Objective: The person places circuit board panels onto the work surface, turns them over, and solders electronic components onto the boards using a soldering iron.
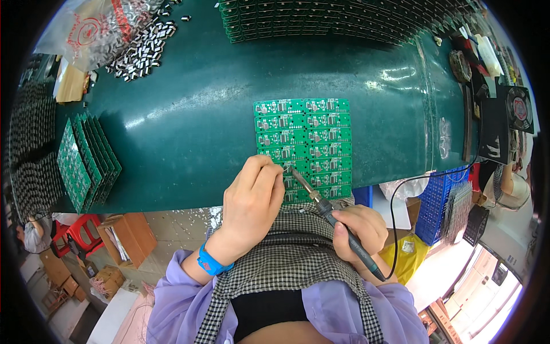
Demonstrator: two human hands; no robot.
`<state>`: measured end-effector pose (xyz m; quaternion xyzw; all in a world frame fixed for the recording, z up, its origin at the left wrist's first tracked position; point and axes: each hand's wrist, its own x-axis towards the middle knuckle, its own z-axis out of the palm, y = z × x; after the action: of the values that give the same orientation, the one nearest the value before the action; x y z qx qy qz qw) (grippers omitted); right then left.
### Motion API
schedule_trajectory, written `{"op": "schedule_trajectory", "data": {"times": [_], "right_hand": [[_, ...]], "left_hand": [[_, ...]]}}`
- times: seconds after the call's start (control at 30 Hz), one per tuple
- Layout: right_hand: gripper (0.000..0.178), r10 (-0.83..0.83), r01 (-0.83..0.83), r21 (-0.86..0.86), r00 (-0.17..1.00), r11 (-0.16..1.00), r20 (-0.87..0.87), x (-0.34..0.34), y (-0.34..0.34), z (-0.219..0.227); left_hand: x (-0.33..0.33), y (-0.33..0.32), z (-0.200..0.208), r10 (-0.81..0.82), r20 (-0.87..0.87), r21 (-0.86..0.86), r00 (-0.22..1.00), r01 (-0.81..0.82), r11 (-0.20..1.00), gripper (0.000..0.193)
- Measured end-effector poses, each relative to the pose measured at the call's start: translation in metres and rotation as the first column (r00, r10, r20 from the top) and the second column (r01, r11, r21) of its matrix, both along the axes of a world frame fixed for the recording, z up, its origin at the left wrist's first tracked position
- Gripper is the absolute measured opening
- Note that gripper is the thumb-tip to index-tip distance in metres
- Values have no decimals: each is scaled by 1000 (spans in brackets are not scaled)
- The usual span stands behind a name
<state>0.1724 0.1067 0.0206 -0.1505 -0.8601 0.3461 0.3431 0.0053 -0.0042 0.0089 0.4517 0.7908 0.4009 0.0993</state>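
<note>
A green circuit board panel (327,135), divided into two columns of small boards, lies at the table's near edge. My right hand (361,232) grips a soldering iron (326,209) by its dark handle, and the metal tip reaches the left column of the panel. Close beside that tip, my left hand (250,198) has its thumb and fingers pinched over the panel. Whatever sits between those fingertips is too small and covered to make out. A blue wristband (211,261) is on my left wrist.
Stacked green boards (80,163) stand upright at the left, with many more in a long row (315,20) at the back. Small metal parts (143,51) lie heaped by a plastic bag (86,28). The iron's black cable (394,212) loops right, near a fan (518,109) and blue crate (436,200).
</note>
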Motion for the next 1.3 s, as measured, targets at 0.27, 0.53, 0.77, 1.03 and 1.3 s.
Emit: {"op": "schedule_trajectory", "data": {"times": [0.27,0.53,0.77,1.03,1.3], "right_hand": [[18,13,-14,22,1000,1000,5,2,-6,1],[18,6,-5,22,1000,1000,-19,18,-9,6],[17,16,-16,23,1000,1000,-4,15,-11,-1],[13,14,-14,15,999,1000,30,18,-20,1],[13,12,-13,49,1000,999,4,24,-23,4]], "left_hand": [[4,2,3,-19,32,-87,999,22,996,16],[9,-15,5,-53,5,-15,999,53,998,16],[12,-13,1,-19,55,-15,998,20,1000,14],[12,-14,0,-104,-12,4,994,105,995,13],[17,-21,6,-94,-133,-76,987,85,994,11]]}}
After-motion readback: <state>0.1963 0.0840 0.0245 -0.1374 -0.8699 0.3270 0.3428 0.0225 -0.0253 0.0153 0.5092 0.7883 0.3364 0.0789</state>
